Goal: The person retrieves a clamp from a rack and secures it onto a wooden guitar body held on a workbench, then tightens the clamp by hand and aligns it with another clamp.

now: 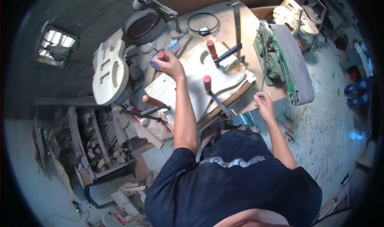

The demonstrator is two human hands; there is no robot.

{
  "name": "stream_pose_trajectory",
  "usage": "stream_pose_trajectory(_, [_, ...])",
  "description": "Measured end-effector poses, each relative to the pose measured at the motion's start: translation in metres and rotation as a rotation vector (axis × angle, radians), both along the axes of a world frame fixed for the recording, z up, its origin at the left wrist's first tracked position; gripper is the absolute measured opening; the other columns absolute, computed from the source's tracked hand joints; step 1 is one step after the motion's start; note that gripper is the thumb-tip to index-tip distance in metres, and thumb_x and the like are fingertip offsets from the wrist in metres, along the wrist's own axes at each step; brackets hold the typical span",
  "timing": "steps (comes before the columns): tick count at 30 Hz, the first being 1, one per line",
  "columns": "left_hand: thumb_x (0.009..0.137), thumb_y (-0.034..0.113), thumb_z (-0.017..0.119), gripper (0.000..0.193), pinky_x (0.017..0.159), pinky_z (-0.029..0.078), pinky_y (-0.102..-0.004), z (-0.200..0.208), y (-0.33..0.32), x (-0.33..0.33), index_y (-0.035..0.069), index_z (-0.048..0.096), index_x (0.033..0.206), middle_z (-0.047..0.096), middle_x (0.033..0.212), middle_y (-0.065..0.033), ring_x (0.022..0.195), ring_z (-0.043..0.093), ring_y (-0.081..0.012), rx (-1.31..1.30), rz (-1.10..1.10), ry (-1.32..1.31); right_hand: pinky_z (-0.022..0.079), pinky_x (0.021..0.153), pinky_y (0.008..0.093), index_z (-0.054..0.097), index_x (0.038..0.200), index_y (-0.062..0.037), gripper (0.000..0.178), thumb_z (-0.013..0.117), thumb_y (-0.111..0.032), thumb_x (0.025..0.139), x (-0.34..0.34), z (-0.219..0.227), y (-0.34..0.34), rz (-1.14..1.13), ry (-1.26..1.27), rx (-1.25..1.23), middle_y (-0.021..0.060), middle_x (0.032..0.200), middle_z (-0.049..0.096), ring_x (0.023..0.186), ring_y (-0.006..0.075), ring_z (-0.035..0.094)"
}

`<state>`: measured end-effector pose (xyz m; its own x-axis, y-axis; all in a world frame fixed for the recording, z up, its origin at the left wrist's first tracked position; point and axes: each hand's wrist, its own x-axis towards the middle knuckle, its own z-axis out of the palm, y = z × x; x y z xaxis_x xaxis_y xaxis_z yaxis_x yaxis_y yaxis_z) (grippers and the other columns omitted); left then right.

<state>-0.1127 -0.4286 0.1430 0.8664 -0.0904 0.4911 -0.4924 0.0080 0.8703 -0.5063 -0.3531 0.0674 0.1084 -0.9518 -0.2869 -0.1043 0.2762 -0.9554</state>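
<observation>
A pale wooden guitar body lies clamped on the workbench, its edge reaching toward me. My left hand is closed round the red handle of a bar clamp at the wood's far left side. Three more red-handled clamps stand about the workpiece: a near-left clamp, a near-right clamp and a far clamp. Near the bench's right edge, my right hand hangs apart from the wood with its fingers curled together. Whatever may be between those fingers is too small to make out.
A green belt sander stands right of the workpiece. Another guitar body leans at the left, and several pale bodies are stacked far right. A desk lamp rises behind. Wood scraps fill a rack at lower left.
</observation>
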Motion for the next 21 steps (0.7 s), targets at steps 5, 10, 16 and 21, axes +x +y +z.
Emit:
stream_pose_trajectory(5, [0.087,0.022,0.074,0.029,0.05,0.04,-0.0332,-0.012,0.009,0.041,0.004,0.056,0.074,0.056,0.059,-0.0057,0.049,0.049,-0.0149,0.051,-0.289,0.243,0.037,0.11,0.0421,0.043,0.14,-0.0033,0.064,0.072,-0.028,0.089,0.029,-0.019,-0.006,0.126,0.309,-0.336,0.0209,0.141,0.047,0.135,0.035,0.044])
stream_pose_trajectory(10, [0.081,0.0,0.065,0.028,0.043,0.024,-0.0245,0.008,0.028,0.08,0.013,0.045,0.067,0.036,0.054,0.0045,0.043,0.029,-0.0069,0.027,-1.341,0.704,0.031,0.116,0.0464,0.035,0.146,-0.0027,0.073,0.071,-0.029,0.088,0.052,-0.028,0.001,0.242,0.461,-0.458,0.0251,0.156,0.025,0.141,0.0435,0.033])
stream_pose_trajectory(16, [0.087,0.022,0.073,0.025,0.046,0.038,-0.0301,-0.007,0.01,0.032,0.008,0.057,0.074,0.055,0.058,-0.0022,0.048,0.05,-0.0146,0.074,-0.468,0.334,0.036,0.113,0.0489,0.031,0.147,-0.0035,0.073,0.07,-0.017,0.088,0.045,-0.04,0.009,0.259,0.546,-0.503,0.0253,0.159,0.017,0.141,0.0461,0.034])
stream_pose_trajectory(21, [0.087,0.027,0.075,0.033,0.071,0.051,-0.0404,-0.021,-0.002,0.027,-0.005,0.067,0.082,0.07,0.073,-0.0146,0.068,0.067,-0.0289,0.168,0.068,0.096,0.045,0.103,0.0518,0.031,0.148,-0.0088,0.072,0.069,-0.013,0.087,0.04,-0.037,0.011,0.349,0.578,-0.451,0.0249,0.161,0.013,0.136,0.0496,0.04])
